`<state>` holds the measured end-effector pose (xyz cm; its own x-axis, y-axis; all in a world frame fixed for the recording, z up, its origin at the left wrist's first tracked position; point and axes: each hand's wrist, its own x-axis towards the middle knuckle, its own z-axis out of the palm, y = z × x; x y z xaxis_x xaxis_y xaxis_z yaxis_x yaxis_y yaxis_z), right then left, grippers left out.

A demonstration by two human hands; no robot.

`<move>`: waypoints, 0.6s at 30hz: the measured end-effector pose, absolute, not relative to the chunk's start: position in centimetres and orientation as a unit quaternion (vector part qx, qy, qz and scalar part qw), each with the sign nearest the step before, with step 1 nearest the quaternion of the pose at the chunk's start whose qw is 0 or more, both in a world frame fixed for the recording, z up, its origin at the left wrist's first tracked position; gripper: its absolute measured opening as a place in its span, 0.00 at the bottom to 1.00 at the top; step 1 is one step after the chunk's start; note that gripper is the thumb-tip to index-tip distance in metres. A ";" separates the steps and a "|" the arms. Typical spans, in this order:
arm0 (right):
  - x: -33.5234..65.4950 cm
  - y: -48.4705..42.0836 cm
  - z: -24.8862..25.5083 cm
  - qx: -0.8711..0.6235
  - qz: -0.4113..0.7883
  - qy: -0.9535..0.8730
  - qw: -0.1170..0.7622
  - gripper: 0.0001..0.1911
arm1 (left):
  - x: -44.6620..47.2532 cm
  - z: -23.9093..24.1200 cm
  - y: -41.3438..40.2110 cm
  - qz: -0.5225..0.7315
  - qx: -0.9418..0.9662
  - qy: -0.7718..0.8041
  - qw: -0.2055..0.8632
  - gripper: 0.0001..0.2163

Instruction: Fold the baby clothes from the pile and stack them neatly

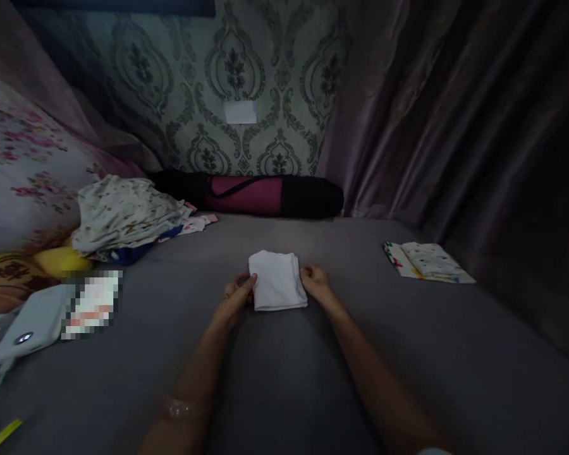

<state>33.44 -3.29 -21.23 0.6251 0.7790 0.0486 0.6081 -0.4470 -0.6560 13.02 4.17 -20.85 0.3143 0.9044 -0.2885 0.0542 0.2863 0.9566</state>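
Observation:
A white cloth (279, 282), folded into a small square, lies on the grey bed sheet (284, 373) in front of me. At its left edge my left hand (239, 296) grips the fabric, thumb on top and the other fingers partly hidden. On the opposite side, my right hand (315, 281) has its fingers curled together against the cloth's right edge, in what looks like a pinch. The cloth's lower edge shows stacked layers.
Crumpled clothes (128, 212) are heaped at the left, near a white power bank (40, 322) with a cable. Folded patterned cloths (431, 261) lie at the right. A black and maroon long bag (251, 194) rests along the wall. Curtains (436, 126) hang on the right.

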 end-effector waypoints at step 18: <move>28.5 -5.0 -19.9 -0.756 0.205 -0.509 0.358 0.19 | 14.1 -17.6 1.7 0.338 0.350 0.492 0.722 0.15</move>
<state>28.49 -5.01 -19.92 0.3982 0.9157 0.0543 0.6225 -0.2263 -0.7492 14.12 1.70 -17.59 0.2879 0.8321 -0.4741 -0.1439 0.5270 0.8376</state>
